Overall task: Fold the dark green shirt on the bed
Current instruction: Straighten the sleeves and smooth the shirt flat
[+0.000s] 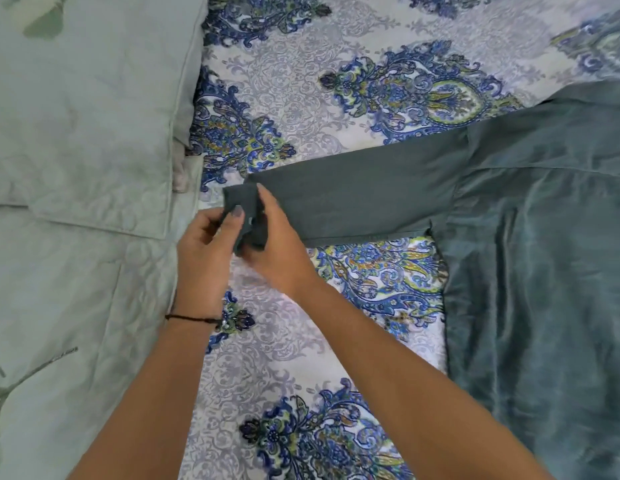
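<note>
Dark green shirt [530,271] spread flat on the bed sheet [301,116], blue paisley print; body at the right side of the view, one long sleeve [357,199] stretched leftward across the sheet. Both hands meet at the sleeve cuff [242,216].

Left hand [201,258]: fingers curled, thumb [232,216] pressed on top of the cuff, cloth pinched against the fingers beneath. Thin dark wristband [194,319] on this wrist.

Right hand [277,244]: closed on the same cuff from the shirt side, index finger [267,199] lying along the sleeve's upper edge, cuff bunched between the two hands.

Pale green quilted bedcover [76,168] lies at left, just beside the cuff.

No brand, label or readable writing visible on any fabric.
</note>
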